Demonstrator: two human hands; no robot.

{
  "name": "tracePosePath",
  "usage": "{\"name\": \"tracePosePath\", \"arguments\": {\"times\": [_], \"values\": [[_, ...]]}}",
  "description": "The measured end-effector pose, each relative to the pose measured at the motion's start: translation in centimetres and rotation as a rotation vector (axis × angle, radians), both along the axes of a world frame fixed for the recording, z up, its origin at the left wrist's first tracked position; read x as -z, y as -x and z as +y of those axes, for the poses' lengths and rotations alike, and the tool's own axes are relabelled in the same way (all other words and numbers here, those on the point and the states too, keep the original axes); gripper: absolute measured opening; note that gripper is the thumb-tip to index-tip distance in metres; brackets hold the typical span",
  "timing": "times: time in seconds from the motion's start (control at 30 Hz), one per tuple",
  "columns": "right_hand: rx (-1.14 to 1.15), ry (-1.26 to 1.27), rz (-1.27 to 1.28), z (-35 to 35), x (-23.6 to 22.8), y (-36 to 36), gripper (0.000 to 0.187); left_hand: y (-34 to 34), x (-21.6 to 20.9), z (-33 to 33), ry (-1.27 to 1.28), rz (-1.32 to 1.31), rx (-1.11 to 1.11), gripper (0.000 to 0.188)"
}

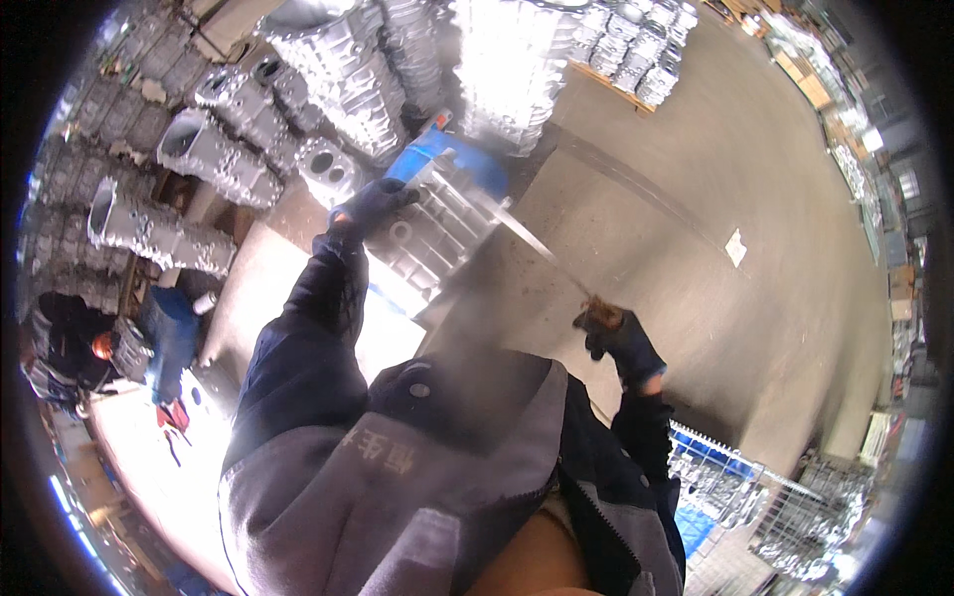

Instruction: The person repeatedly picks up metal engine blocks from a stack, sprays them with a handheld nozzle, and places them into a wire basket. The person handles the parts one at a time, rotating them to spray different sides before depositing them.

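A silver cast-metal housing (425, 234) with ribbed sides rests tilted on a blue drum (485, 171) in front of me. My left hand (376, 205), in a dark glove, grips the housing's left upper edge. My right hand (628, 344), gloved as well, is closed round the brown handle of a long, flat metal file (535, 241). The file's blade reaches up and left to the right side of the housing. Glare and blur hide whether the blade touches it.
Tall stacks of silver castings (338, 79) stand beyond the drum. More housings (159, 230) lie at the left. Far left is another person (75, 343) in dark clothing. A wire cage (730, 477) of metal parts stands at the lower right. A pale scrap (735, 247) lies on the floor.
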State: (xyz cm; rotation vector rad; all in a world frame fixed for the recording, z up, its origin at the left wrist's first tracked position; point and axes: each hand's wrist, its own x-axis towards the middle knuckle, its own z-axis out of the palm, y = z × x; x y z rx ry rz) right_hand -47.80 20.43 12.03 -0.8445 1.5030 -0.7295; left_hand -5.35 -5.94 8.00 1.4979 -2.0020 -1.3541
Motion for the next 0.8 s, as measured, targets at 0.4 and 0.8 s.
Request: {"name": "tracePosePath", "arguments": {"times": [0.4, 0.8], "values": [[-0.567, 0.167, 0.137, -4.8, 11.1, -4.0, 0.023, -8.3, 10.6, -1.6, -0.125, -0.031, -0.246, 0.059], [-0.338, 0.107, 0.192, -6.1, 9.1, -6.1, 0.009, 1.0, 2.8, 10.5, 0.42, 0.102, -0.54, 0.068]]}}
